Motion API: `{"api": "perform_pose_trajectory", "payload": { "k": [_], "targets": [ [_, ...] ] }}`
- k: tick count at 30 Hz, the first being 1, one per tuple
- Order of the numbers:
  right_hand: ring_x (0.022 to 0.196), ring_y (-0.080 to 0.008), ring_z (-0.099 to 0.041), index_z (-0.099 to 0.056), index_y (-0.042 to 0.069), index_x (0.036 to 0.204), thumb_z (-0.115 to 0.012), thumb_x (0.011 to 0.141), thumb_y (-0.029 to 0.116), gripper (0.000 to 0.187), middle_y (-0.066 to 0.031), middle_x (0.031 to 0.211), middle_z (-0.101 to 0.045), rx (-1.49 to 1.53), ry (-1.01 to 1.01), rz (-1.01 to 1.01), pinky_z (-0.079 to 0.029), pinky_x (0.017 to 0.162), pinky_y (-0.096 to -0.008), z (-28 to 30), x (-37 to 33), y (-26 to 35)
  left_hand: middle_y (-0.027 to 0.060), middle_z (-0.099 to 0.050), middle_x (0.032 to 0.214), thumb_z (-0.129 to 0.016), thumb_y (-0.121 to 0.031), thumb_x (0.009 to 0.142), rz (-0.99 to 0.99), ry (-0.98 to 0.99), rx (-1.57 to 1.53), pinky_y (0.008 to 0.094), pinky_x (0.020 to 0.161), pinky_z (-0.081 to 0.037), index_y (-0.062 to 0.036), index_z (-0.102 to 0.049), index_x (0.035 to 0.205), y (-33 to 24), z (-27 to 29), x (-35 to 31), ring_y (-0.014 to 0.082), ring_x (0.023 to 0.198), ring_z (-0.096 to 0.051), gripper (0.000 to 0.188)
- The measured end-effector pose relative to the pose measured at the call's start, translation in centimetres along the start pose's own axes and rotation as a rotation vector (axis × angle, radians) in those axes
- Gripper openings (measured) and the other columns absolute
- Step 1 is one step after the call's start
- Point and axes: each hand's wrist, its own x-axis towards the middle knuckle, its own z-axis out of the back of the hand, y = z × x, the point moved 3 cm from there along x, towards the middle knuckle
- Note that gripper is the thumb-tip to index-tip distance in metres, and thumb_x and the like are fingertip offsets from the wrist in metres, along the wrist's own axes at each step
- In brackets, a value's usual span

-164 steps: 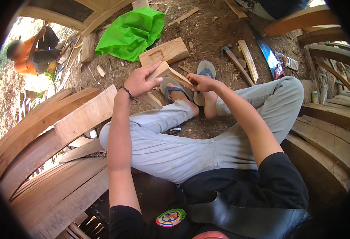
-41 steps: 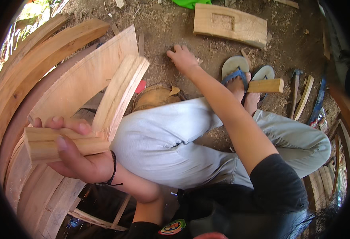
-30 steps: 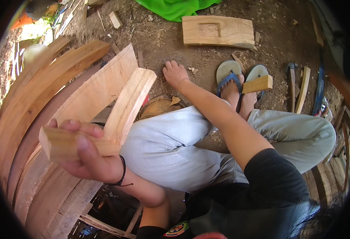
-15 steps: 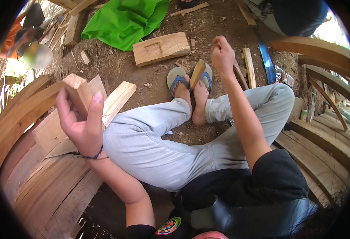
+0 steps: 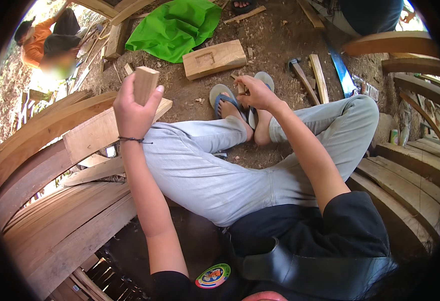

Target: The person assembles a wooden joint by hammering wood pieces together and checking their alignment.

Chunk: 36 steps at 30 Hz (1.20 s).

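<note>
Since half a second ago the left hand has carried its wood block rightward, toward the knees, and the right hand has dropped from the air to the feet.

Curved planks fill the left side, stacked beside the person's grey-trousered legs, which are crossed on the dirt floor. More curved timbers lie along the right edge. A green cloth lies on the ground at the top, with a mortised slab just beside it. Near the right knee lie a hammer, a wood strip and a blue saw blade.

The left hand is raised above the left knee, clenched around the block, which stands upright in the fist with its top end clear of the fingers. The right hand rests over the sandals, fingers curled around a small wood piece between the feet; how firmly it grips, I cannot tell.
</note>
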Motion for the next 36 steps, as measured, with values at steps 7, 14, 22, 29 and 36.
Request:
{"api": "perform_pose_trajectory", "payload": {
  "k": [7, 14, 22, 29, 36],
  "targets": [
    [0.100, -0.0371, -0.059, -0.059, 0.003, 0.107, -0.073, 0.070, 0.005, 0.040, -0.0176, 0.102, -0.062, -0.043, 0.130, 0.046, -0.049, 0.084, -0.0427, 0.8, -1.2, 0.5, 0.0191, -0.066, 0.106, -0.079, -0.028, 0.075, -0.160, 0.161, 0.110, 0.0405, 0.083, -0.052, -0.0024, -0.058, 0.117, -2.2, -0.8, -0.2, 0.0343, 0.096, -0.066, 0.053],
    [0.103, -0.0367, -0.059, -0.058, 0.003, 0.110, -0.075, 0.068, 0.005, 0.046, -0.0161, 0.106, -0.062, -0.093, 0.259, 0.016, -0.048, 0.086, -0.0421, 0.2, -2.0, 2.3, 0.0168, -0.066, 0.106, -0.079, -0.028, 0.074, -0.229, 0.189, 0.088, 0.0395, 0.083, -0.052, -0.0039, -0.058, 0.122, -3.3, -0.9, -0.2, 0.0333, 0.095, -0.065, 0.057],
    [0.103, -0.0361, -0.059, -0.058, 0.003, 0.109, -0.075, 0.068, 0.005, 0.044, -0.0169, 0.107, -0.063, -0.080, 0.194, 0.011, -0.049, 0.088, -0.0410, 0.9, -1.9, 0.3, 0.0120, -0.064, 0.098, -0.079, -0.022, 0.074, -0.209, 0.412, 0.036, 0.0379, 0.079, -0.051, -0.0142, -0.057, 0.130, -1.7, -1.5, -1.1, 0.0288, 0.088, -0.063, 0.061],
    [0.098, -0.0328, -0.063, -0.059, 0.002, 0.113, -0.076, 0.069, 0.007, 0.048, -0.0174, 0.104, -0.065, -0.010, 0.183, -0.087, -0.050, 0.085, -0.0395, 2.2, -1.5, -0.2, 0.0119, -0.058, 0.095, -0.075, -0.024, 0.077, -0.402, 0.681, 0.046, 0.0392, 0.078, -0.049, -0.0207, -0.048, 0.140, -1.3, -10.7, -1.8, 0.0307, 0.088, -0.060, 0.068],
    [0.100, -0.0173, -0.061, -0.050, -0.002, 0.130, -0.071, 0.079, 0.005, 0.056, -0.0099, 0.109, -0.061, 0.489, 0.189, -0.369, -0.051, 0.085, -0.0307, 1.1, -1.6, -3.0, 0.0139, -0.059, 0.100, -0.074, -0.027, 0.080, -0.416, 0.807, -0.061, 0.0395, 0.082, -0.049, -0.0195, -0.044, 0.143, -1.7, -17.7, 0.3, 0.0332, 0.094, -0.060, 0.070]
  ]
}}
